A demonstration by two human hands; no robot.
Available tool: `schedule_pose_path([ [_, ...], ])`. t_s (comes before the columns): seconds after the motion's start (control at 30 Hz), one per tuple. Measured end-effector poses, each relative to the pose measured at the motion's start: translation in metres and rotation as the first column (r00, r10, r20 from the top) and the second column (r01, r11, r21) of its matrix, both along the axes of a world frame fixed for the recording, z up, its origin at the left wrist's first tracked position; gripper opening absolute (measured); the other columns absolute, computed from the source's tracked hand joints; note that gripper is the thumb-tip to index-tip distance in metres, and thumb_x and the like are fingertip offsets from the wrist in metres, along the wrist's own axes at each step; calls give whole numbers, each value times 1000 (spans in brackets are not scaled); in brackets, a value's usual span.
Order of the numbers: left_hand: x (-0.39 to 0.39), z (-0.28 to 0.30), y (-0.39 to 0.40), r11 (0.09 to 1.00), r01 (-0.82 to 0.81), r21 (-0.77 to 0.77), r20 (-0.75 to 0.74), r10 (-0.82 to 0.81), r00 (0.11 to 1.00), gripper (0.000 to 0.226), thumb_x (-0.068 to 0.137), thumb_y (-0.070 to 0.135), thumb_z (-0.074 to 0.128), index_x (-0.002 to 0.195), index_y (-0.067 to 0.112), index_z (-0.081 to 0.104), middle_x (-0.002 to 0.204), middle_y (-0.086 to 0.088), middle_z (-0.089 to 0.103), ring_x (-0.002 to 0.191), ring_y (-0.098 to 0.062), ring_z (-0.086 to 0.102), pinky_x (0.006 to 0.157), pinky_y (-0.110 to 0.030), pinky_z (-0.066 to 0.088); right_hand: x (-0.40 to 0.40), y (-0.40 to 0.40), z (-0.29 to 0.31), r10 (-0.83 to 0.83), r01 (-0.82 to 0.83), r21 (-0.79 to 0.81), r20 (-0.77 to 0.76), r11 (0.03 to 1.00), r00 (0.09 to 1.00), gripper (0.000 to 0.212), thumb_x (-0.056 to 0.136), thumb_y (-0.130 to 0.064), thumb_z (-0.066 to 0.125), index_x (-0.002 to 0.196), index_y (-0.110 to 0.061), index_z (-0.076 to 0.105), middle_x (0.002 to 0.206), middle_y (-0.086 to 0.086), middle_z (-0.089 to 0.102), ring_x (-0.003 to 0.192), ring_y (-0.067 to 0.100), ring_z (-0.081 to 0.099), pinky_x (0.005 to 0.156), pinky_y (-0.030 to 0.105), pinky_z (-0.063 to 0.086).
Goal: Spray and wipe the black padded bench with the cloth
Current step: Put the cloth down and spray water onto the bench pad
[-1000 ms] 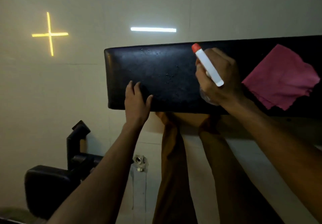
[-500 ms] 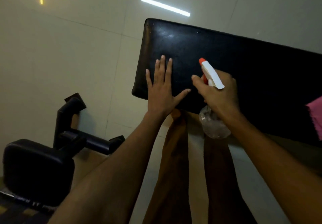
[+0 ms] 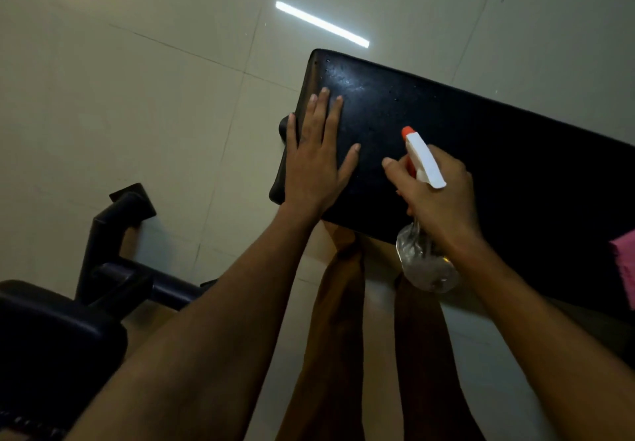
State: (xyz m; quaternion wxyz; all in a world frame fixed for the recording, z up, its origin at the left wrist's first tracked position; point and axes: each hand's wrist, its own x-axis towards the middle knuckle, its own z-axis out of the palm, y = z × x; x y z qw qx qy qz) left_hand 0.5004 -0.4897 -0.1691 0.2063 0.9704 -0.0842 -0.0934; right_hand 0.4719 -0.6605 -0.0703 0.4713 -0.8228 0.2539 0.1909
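Note:
The black padded bench (image 3: 481, 152) runs from the upper middle to the right edge, with small droplets on its left end. My left hand (image 3: 314, 155) lies flat on that left end, fingers straight. My right hand (image 3: 438, 193) grips a clear spray bottle (image 3: 424, 263) with a white head and orange nozzle (image 3: 409, 131), held over the bench's near edge and aimed up-left across the pad; the index finger sticks out in front of the trigger. Only a corner of the pink cloth (image 3: 625, 265) shows at the right edge, on the bench.
Another black padded gym piece (image 3: 51, 344) on a dark metal frame (image 3: 113, 234) stands at the lower left. The floor is pale tile reflecting a white light strip (image 3: 321, 24). My legs in brown trousers (image 3: 340, 337) stand below the bench's near edge.
The view has swung right to left along the bench, so the pink cloth slid to the right edge. My left hand moved further onto the bench's left end. The bottle stays gripped.

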Motion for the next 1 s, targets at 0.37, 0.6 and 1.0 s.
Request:
schedule_pose_path([
  [0.37, -15, -9, 7, 995, -67, -68, 32, 69, 997, 68, 102, 39, 49, 159, 9, 26, 167, -13, 23, 156, -26, 18, 126, -51, 16, -6, 4, -5, 28, -28, -6, 24, 1000, 999, 29, 92, -18, 68, 66, -12, 56, 58, 7, 53, 52, 21, 54, 49, 28, 45],
  [0.6, -20, -7, 6, 972, -199, -126, -3, 200, 980, 65, 104, 36, 47, 158, 7, 26, 166, -13, 23, 155, -25, 19, 126, -49, 18, -6, 8, -3, 88, -95, 110, 67, 989, 994, 26, 89, -32, 73, 75, -13, 61, 64, -2, 58, 60, 18, 61, 56, 36, 55],
  [1.0, -51, -3, 19, 990, -130, -62, -31, 128, 991, 68, 105, 34, 47, 160, 7, 19, 169, -12, 16, 157, -25, 10, 128, -43, 8, -22, 22, -9, 199, -193, 124, -43, 973, 979, 27, 89, -29, 73, 71, -15, 59, 66, 6, 64, 62, 17, 65, 54, 24, 52],
])
